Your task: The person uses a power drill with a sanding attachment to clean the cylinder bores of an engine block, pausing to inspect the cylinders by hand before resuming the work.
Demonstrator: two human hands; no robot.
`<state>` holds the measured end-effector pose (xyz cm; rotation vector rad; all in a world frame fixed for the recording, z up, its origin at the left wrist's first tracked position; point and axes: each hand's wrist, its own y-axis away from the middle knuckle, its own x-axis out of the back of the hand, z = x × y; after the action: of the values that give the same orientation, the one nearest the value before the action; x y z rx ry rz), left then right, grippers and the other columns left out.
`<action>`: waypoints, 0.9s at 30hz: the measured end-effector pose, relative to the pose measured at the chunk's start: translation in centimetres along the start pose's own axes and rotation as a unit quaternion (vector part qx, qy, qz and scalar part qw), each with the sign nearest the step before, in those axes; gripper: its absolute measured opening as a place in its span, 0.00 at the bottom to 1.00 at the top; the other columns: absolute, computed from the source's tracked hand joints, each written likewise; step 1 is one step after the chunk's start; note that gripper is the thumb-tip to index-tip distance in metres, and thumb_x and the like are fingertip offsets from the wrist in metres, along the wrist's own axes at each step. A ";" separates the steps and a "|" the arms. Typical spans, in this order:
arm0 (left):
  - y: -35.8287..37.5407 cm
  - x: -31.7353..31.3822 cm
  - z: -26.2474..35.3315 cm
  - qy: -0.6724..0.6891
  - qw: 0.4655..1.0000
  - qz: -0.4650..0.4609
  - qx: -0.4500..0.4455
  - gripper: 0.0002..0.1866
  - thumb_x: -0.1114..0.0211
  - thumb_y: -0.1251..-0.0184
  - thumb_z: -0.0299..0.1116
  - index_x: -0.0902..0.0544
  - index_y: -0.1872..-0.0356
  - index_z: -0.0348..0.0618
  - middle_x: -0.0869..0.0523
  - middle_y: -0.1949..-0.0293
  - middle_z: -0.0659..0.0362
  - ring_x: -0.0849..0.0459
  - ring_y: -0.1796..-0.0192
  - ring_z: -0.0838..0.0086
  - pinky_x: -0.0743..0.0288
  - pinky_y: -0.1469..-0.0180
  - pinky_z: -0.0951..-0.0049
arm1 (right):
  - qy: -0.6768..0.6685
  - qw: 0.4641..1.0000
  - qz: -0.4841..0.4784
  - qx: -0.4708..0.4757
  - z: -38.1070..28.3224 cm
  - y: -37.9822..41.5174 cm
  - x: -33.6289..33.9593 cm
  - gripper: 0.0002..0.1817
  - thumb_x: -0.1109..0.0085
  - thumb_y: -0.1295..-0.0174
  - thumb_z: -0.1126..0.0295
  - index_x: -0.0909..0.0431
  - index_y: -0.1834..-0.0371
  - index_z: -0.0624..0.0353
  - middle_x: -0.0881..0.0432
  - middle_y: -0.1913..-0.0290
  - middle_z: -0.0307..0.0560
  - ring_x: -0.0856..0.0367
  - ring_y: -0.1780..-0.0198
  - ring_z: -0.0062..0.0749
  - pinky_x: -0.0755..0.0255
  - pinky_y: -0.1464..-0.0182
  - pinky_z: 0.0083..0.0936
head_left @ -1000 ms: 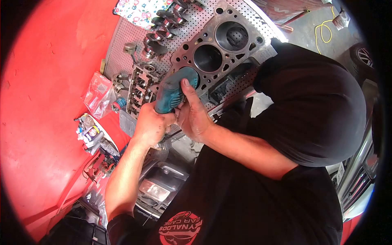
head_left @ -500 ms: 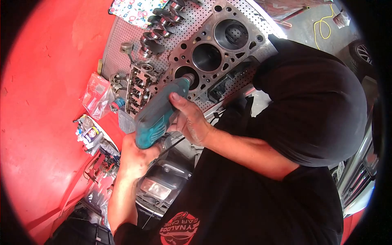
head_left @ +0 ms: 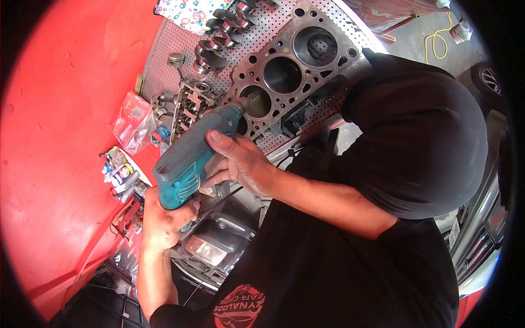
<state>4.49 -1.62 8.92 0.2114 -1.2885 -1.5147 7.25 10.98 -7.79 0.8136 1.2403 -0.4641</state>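
Observation:
A teal and black power drill [head_left: 191,153] slants across the middle, its chuck pointing up and right. My left hand [head_left: 167,221] is closed round its grip at the rear. Against the drill's side rests my right hand [head_left: 240,164], thumb on top and fingers beneath. At the chuck is a tool, blurred, over the nearest bore of a metal engine block [head_left: 306,76]; how deep it reaches is hard to tell. Two more bores show farther up the block.
A crankshaft [head_left: 221,41], a floral cloth [head_left: 188,13], a piston [head_left: 176,59] and a cylinder head [head_left: 188,104] lie left of the block on a perforated surface. A plastic bag [head_left: 133,123] is farther left. Below is a headlight [head_left: 206,250]; a yellow cord [head_left: 436,42] lies upper right.
The drill and both hands have moved down and left, drawing the chuck back from the nearest bore. The block and parts appear slightly farther right in the view.

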 end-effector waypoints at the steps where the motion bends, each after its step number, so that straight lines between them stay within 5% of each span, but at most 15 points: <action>1: 0.0 -0.1 0.1 -0.001 1.000 0.004 -0.002 0.07 0.35 0.48 0.20 0.16 0.66 0.33 0.16 0.73 0.62 0.21 0.73 0.80 0.27 0.68 0.76 | 0.002 1.000 -0.001 -0.003 0.0 -0.1 0.1 0.42 0.42 0.31 0.37 0.35 0.28 0.59 0.22 0.38 0.52 0.16 0.42 0.43 0.17 0.45 0.47; 27: 0.6 -0.8 0.9 0.003 1.000 0.016 -0.008 0.08 0.36 0.47 0.19 0.17 0.64 0.32 0.16 0.73 0.61 0.20 0.74 0.78 0.26 0.70 0.75 | 0.017 1.000 -0.014 -0.006 -0.3 0.1 0.2 0.43 0.43 0.32 0.35 0.34 0.29 0.60 0.20 0.40 0.52 0.15 0.43 0.42 0.17 0.46 0.45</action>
<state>4.54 -0.36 9.31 0.1839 -1.2688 -1.4966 7.14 11.28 -7.96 0.7988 1.2853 -0.4668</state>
